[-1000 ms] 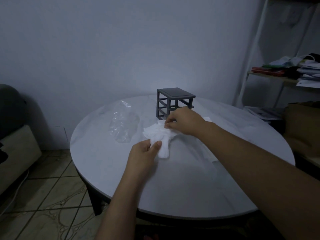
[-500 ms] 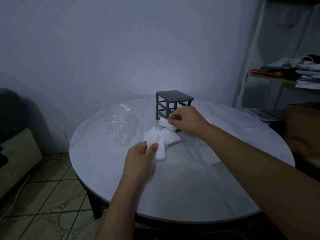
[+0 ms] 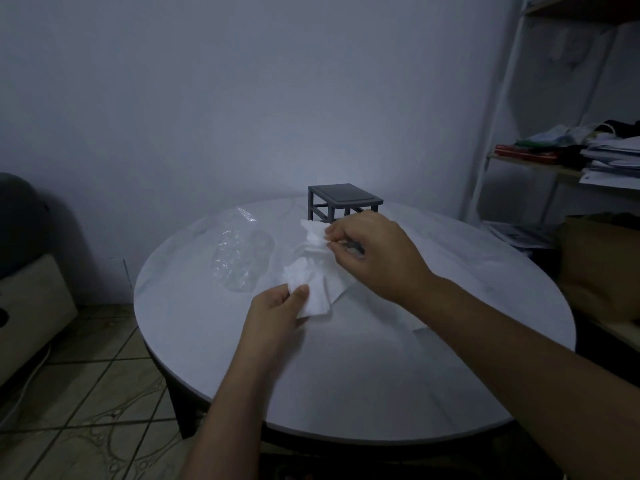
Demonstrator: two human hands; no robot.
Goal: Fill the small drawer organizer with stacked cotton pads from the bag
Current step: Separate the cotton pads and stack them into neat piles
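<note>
On my feed, a crumpled clear bag (image 3: 242,259) lies at the left of the round white table (image 3: 346,375). Beside it, my left hand (image 3: 275,315) pinches the near end of a loose bunch of white cotton pads (image 3: 320,294) between thumb and fingers. My right hand (image 3: 375,254) pinches the far end, just in front of the dark drawer organizer (image 3: 343,200) standing at the table's far side.

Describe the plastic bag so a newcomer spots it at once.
Start at the round white table. Left of the dark grey drawer organizer and the white cotton pads lies the bag. It alone is clear and crinkled.
</note>
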